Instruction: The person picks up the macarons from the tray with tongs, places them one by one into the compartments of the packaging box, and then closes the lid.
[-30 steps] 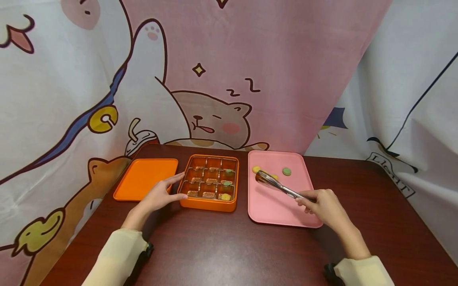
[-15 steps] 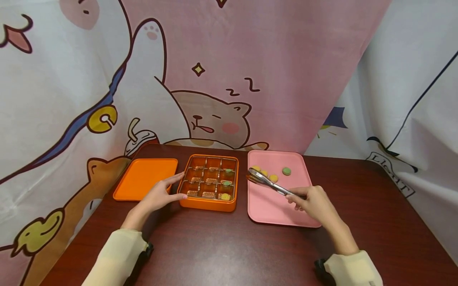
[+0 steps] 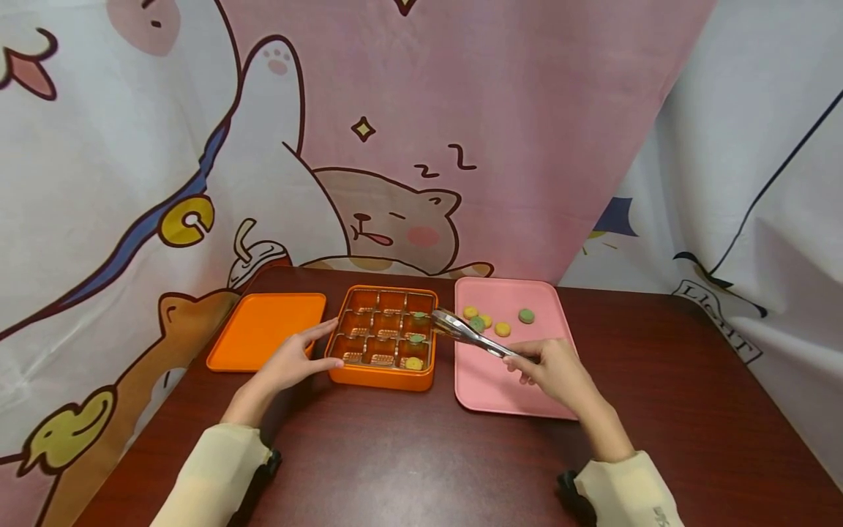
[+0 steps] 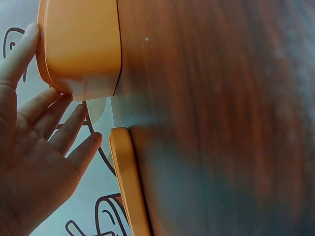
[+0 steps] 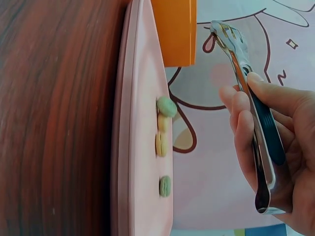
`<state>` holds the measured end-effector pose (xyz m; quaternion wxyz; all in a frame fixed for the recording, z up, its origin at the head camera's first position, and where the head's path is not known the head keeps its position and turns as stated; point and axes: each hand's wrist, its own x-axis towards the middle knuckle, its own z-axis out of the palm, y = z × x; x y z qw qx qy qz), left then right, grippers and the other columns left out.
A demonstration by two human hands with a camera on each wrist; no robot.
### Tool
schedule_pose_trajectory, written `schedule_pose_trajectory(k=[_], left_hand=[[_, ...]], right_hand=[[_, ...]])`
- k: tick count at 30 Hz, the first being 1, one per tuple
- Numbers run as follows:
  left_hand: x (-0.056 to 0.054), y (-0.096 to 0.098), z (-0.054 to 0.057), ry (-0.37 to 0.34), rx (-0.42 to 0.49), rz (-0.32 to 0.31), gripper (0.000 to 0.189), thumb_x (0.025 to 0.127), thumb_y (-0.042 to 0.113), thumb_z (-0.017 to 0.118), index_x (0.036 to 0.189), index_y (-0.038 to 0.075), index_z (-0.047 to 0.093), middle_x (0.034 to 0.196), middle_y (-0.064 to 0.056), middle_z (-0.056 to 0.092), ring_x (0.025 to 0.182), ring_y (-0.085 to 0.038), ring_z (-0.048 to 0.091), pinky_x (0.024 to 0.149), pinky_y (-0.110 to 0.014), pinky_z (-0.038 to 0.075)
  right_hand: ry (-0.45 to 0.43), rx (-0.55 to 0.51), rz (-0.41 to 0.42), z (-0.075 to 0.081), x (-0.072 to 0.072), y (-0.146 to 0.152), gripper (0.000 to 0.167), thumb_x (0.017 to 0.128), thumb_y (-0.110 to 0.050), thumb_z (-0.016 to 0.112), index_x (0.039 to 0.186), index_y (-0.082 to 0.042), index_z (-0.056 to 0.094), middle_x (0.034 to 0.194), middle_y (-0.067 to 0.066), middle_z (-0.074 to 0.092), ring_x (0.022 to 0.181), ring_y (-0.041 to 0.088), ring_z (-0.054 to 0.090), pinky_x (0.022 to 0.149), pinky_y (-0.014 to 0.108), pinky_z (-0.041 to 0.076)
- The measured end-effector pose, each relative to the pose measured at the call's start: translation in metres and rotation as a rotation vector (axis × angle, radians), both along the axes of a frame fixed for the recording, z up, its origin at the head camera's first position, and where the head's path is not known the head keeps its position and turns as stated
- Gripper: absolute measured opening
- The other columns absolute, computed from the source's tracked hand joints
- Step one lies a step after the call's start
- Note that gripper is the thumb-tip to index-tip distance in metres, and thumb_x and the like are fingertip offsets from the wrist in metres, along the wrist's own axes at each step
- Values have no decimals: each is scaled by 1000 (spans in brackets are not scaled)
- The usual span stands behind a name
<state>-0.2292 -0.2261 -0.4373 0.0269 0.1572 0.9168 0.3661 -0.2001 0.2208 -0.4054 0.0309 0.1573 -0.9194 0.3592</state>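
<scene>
Just at the right edge of a nine-compartment orange box [image 3: 382, 378], metal tongs [image 3: 484, 342] hang raised in a person's right hand [image 3: 552, 368], thumb on one arm and fingers curled round the other; whether the tips hold anything cannot be told. The wrist angles in from the near edge of the table [image 3: 395, 454], the hand above a pink tray [image 3: 503, 384] whose far half carries three yellow macarons [image 3: 502, 329] and two green macarons [image 3: 526, 316]. The left hand [image 3: 290, 362] spreads wide, thumb at the box's near-left corner, straight fingertips at its left edge. Down the box's right column sit a green macaron [image 3: 419, 316] at the far corner, a second green one [image 3: 417, 339] mid-edge and a yellow one [image 3: 413, 364] at the near corner.
</scene>
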Motion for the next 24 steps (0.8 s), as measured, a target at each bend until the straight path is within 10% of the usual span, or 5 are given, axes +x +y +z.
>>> schedule_pose_trajectory(k=[24], left_hand=[[0,0,-1,-9,11,8,82,86,35,78,153,9,40,159,-14,39,147,-43,32,115,-66,28]], right_hand=[[40,-30,118,-2,-2,-40,10,89,-14,74,97,-10,79,72,4,73,53,8,62,47,20,47]])
